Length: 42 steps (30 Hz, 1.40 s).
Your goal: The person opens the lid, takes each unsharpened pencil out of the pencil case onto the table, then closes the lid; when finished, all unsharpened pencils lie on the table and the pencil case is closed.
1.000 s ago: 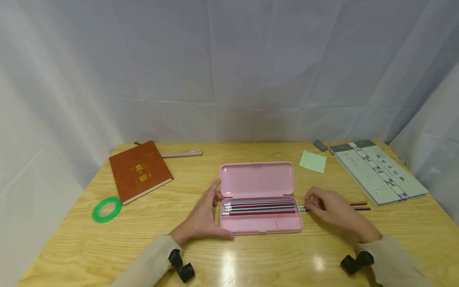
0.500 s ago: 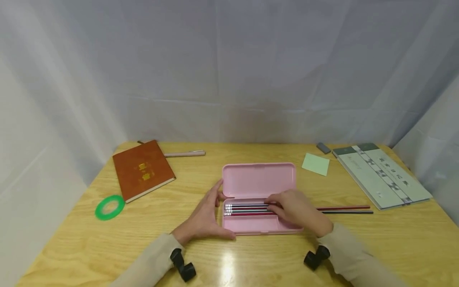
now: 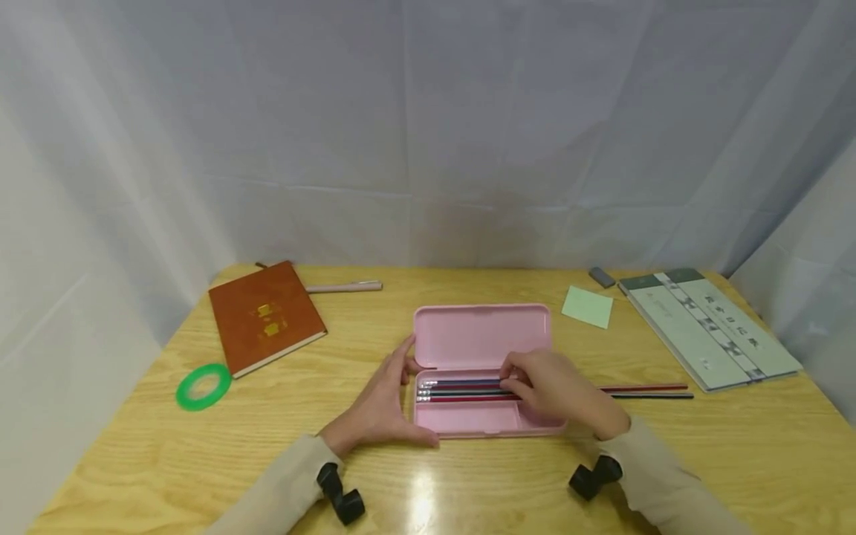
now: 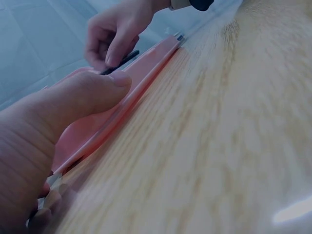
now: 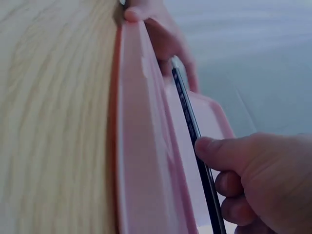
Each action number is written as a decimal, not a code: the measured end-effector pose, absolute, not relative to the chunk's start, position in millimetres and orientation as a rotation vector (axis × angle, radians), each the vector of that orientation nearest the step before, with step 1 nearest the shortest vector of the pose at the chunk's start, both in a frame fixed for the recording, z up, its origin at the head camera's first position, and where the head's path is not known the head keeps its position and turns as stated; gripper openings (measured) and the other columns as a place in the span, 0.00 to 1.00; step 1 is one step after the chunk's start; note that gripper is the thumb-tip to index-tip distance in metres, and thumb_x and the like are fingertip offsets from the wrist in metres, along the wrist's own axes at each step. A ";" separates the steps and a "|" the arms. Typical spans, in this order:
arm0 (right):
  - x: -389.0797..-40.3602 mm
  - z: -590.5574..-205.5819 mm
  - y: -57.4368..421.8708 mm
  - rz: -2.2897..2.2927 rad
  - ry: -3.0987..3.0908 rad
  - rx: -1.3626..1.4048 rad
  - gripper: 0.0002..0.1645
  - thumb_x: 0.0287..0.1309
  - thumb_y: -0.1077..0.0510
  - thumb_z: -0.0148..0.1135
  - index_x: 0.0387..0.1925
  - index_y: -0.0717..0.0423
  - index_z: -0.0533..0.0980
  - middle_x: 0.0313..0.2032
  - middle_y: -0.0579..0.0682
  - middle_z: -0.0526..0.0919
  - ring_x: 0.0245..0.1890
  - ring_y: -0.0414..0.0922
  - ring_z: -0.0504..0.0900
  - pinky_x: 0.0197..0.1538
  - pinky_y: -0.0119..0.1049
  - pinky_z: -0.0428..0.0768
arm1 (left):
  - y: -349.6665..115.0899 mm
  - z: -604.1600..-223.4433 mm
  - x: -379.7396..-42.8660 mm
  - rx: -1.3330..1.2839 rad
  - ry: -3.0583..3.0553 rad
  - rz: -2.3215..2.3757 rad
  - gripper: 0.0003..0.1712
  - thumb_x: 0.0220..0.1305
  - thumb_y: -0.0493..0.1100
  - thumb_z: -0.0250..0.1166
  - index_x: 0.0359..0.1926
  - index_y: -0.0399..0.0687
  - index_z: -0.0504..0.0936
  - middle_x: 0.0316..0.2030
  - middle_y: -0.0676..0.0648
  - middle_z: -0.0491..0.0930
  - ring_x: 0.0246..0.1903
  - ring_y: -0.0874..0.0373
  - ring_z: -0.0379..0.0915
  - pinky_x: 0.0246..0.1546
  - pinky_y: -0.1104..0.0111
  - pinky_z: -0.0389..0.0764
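An open pink pencil case (image 3: 468, 420) lies on the table with several pencils (image 3: 461, 399) in its back compartment, their silver eraser ends to the left. My left hand (image 3: 380, 409) holds the case's left end, thumb at the front edge and fingers at the back; in the left wrist view the thumb (image 4: 97, 92) lies over the rim. Above the pencil row, my right hand (image 3: 545, 383) pinches a dark pencil (image 5: 195, 141) between thumb and fingers. The right wrist view shows that pencil tilted, silver end pointing toward the left hand. Its other end is hidden.
Two pencils (image 3: 649, 392) lie right of the case, partly behind the right hand. Behind are a green sticky note (image 3: 588, 307), a grey eraser (image 3: 601, 277) and a pale notebook (image 3: 709, 327). Leftward lie a brown notebook (image 3: 267, 319), a pen (image 3: 344, 287) and a green tape roll (image 3: 203, 387).
My right hand has moved left from beside the case's right end to above the pencils inside. Over the last half second it shifts only slightly. My left hand stays at the case.
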State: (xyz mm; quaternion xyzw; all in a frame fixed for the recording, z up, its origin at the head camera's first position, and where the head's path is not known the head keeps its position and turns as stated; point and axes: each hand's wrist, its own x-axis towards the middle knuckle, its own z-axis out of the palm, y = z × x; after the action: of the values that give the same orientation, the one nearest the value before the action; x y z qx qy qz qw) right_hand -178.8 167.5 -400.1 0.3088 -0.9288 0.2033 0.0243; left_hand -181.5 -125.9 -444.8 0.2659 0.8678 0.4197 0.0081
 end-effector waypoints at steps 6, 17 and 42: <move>-162.8 -401.2 227.1 0.811 -2.824 0.895 0.06 0.57 0.61 0.66 0.30 0.48 0.77 0.17 0.34 0.66 0.17 0.27 0.60 0.21 0.26 0.64 | -124.2 -446.4 -181.5 0.834 2.705 1.319 0.86 0.17 0.62 0.84 0.76 0.54 0.40 0.49 0.56 0.71 0.44 0.60 0.62 0.47 0.67 0.69; -129.5 -430.4 337.8 0.830 -2.857 0.781 0.11 0.53 0.66 0.68 0.29 0.45 0.76 0.18 0.30 0.67 0.18 0.25 0.61 0.20 0.26 0.64 | -126.3 -450.2 -175.8 0.796 2.693 1.310 0.87 0.18 0.65 0.83 0.76 0.55 0.39 0.51 0.55 0.70 0.45 0.60 0.62 0.48 0.66 0.70; -185.6 -412.0 200.6 0.566 -2.806 0.997 0.03 0.58 0.57 0.65 0.34 0.49 0.84 0.22 0.37 0.80 0.20 0.29 0.70 0.27 0.28 0.72 | -125.8 -447.8 -181.4 0.832 2.702 1.337 0.86 0.17 0.64 0.84 0.76 0.54 0.40 0.49 0.56 0.70 0.44 0.59 0.62 0.48 0.67 0.70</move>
State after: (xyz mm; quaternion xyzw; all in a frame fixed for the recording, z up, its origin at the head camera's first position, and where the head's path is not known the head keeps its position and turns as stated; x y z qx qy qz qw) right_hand -185.6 200.6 -412.0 0.3283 -0.9244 0.1863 0.0553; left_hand -181.4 -125.8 -447.8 0.2659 0.8641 0.4274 0.0071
